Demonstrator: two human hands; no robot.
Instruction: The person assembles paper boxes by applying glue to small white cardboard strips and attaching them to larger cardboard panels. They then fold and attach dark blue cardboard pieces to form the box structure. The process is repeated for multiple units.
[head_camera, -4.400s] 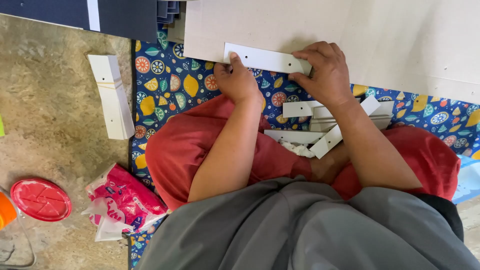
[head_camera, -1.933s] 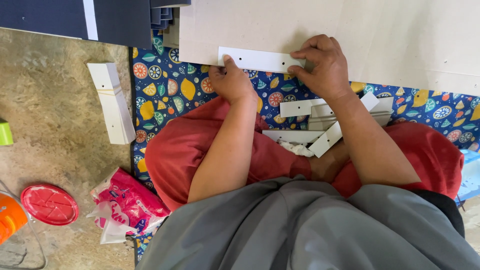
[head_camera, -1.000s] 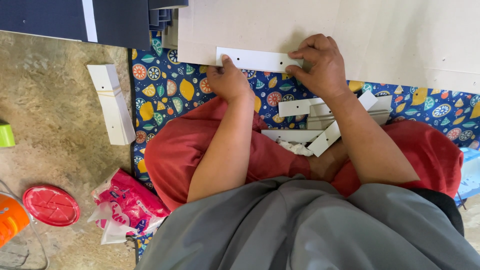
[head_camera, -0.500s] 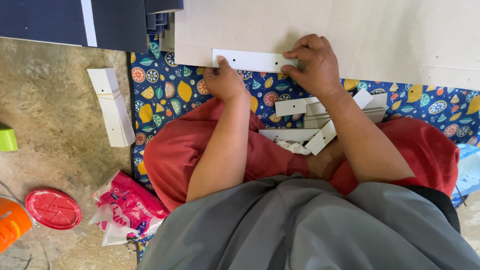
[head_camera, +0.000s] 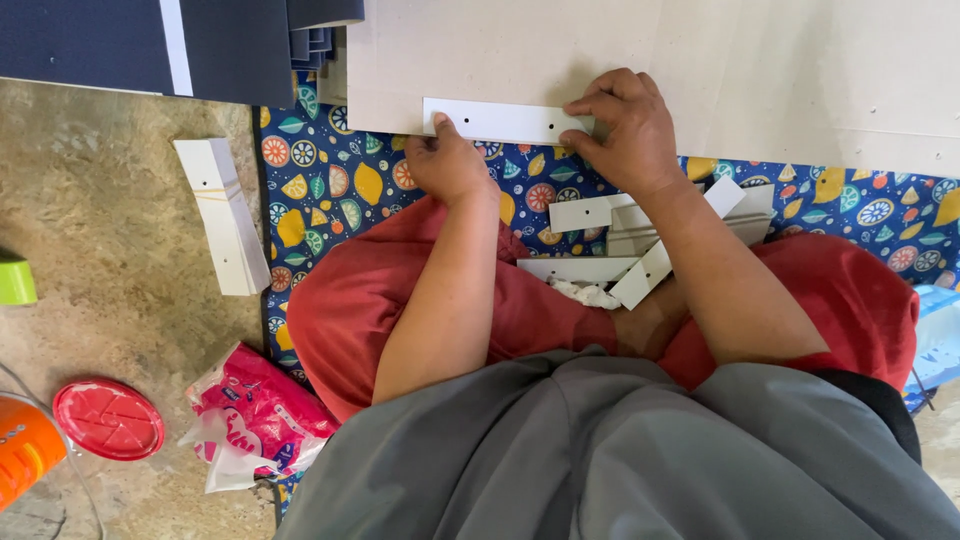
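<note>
Pinching opposite ends of a white strip (head_camera: 503, 120), the left hand (head_camera: 447, 165) and right hand (head_camera: 622, 130) press it flat against the lower edge of a pale board (head_camera: 700, 60). More white strips (head_camera: 640, 255) lie in the lap, over a patterned mat (head_camera: 330, 190).

Illumination is bright, even and diffuse, consistent with daylight. No glare or blown highlights appear on the pale board (head_camera: 700, 70). Shadows are soft and short: a faint one lies under the right hand (head_camera: 620, 125) on the board. Focus is sharp across the frame. Colours are saturated. Edge distortion is slight.
</note>
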